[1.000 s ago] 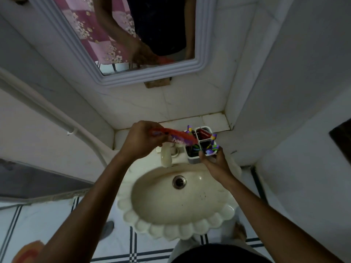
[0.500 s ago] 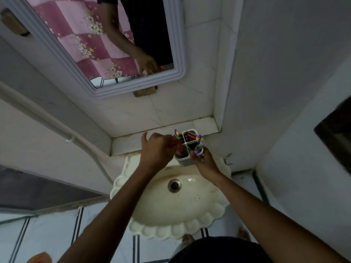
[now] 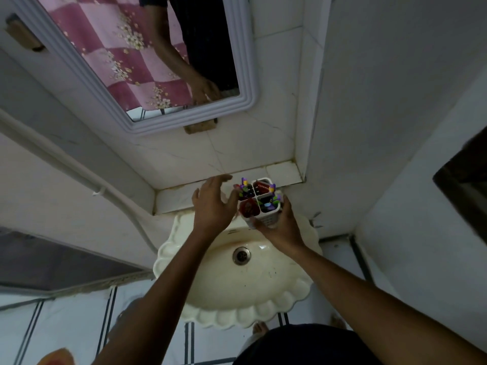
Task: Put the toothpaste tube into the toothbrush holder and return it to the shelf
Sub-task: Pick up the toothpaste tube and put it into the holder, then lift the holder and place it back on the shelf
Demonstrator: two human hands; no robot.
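Home bathroom: scalloped sink (image 3: 263, 309), wall mirror (image 3: 147, 61), tiled walls.

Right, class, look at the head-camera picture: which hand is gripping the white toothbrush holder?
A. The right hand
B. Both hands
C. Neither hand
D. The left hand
A: the right hand wraps the toothbrush holder from below over the sink, while the left hand is spread open beside it.
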